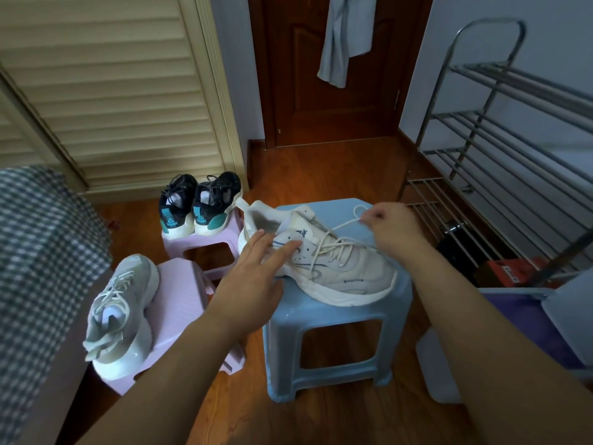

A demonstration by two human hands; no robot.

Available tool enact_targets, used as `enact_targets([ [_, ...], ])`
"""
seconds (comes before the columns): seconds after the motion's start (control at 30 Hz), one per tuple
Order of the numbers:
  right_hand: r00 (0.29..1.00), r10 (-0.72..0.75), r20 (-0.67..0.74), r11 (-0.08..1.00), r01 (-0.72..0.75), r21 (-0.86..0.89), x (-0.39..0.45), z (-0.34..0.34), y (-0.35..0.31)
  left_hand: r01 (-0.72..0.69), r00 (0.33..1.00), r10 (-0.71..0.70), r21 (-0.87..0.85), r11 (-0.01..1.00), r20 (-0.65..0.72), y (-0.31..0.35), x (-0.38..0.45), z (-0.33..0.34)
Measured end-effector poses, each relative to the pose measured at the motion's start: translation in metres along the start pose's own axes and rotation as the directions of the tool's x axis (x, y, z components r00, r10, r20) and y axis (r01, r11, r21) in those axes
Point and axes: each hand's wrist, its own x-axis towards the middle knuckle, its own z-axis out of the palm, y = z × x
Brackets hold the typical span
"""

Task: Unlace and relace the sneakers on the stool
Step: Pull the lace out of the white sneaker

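Note:
A cream white sneaker (pixel 333 264) lies on the light blue plastic stool (pixel 337 319), toe pointing right. My left hand (pixel 256 268) rests flat on its heel side with straight fingers. My right hand (pixel 390 228) is above the tongue and pinches a cream shoelace (pixel 345 224), drawn taut up from the eyelets. A matching pale sneaker (pixel 120 313) sits laced on a pink stool (pixel 179 303) at the left.
A pair of black and teal sneakers (pixel 200 203) stands on a second pink stool (pixel 199 245) behind. A metal shoe rack (pixel 500 162) fills the right side. Louvred closet doors are at the left and a dark wooden door at the back. A checked cloth (pixel 35 252) hangs at the left edge.

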Motion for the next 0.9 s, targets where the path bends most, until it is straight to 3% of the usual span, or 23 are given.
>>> enact_targets([
  [0.07, 0.927, 0.264, -0.266, 0.963, -0.236, 0.132, 0.004, -0.026, 0.020, -0.004, 1.000, 0.004, -0.004, 1.000, 0.010, 0.000, -0.003, 0.000],
  [0.13, 0.873, 0.313, -0.374, 0.936, -0.351, -0.035, -0.004, -0.040, 0.034, 0.004, 1.000, -0.004, -0.022, 1.000, 0.012, 0.001, -0.005, 0.001],
  [0.2, 0.936, 0.116, -0.332, 0.937, -0.215, -0.277, -0.014, -0.033, 0.032, 0.001, 1.000, -0.001, -0.040, 0.999, 0.002, 0.006, -0.003, 0.003],
  [0.27, 0.981, -0.151, -0.120, 0.952, 0.112, -0.283, -0.025, -0.015, 0.016, 0.001, 1.000, -0.002, -0.059, 0.998, -0.027, 0.010, 0.000, 0.006],
  [0.37, 0.911, -0.381, 0.156, 0.884, 0.408, -0.229, -0.045, 0.014, -0.010, 0.030, 0.997, -0.038, -0.100, 0.995, -0.073, 0.015, 0.002, 0.011],
  [0.53, 0.889, -0.437, 0.137, 0.810, 0.455, -0.371, -0.049, 0.026, -0.016, 0.035, 0.993, -0.042, -0.063, 0.997, -0.113, 0.015, 0.004, 0.009],
  [0.63, 0.873, -0.452, 0.183, 0.800, 0.488, -0.350, -0.052, 0.016, -0.023, 0.007, 0.994, -0.010, -0.030, 1.000, -0.113, 0.014, 0.005, 0.007],
  [0.73, 0.936, -0.339, 0.092, 0.924, 0.350, -0.154, -0.049, -0.009, -0.033, -0.004, 0.990, -0.002, -0.038, 0.999, -0.144, 0.015, 0.008, 0.005],
  [0.8, 0.982, -0.180, -0.050, 0.969, 0.186, 0.164, -0.040, -0.032, -0.036, 0.000, 0.986, -0.010, -0.059, 0.998, -0.168, 0.015, 0.011, 0.004],
  [0.83, 0.992, -0.080, -0.093, 0.939, 0.106, 0.328, -0.036, -0.044, -0.036, 0.012, 0.984, -0.026, -0.082, 0.997, -0.177, 0.014, 0.012, 0.002],
  [0.87, 0.995, 0.011, -0.095, 0.917, 0.027, 0.397, -0.032, -0.054, -0.032, 0.035, 0.981, -0.055, -0.107, 0.994, -0.185, 0.013, 0.014, 0.001],
  [0.9, 0.996, 0.076, -0.056, 0.943, -0.053, 0.330, -0.030, -0.061, -0.026, 0.066, 0.978, -0.090, -0.125, 0.990, -0.190, 0.012, 0.015, -0.001],
])
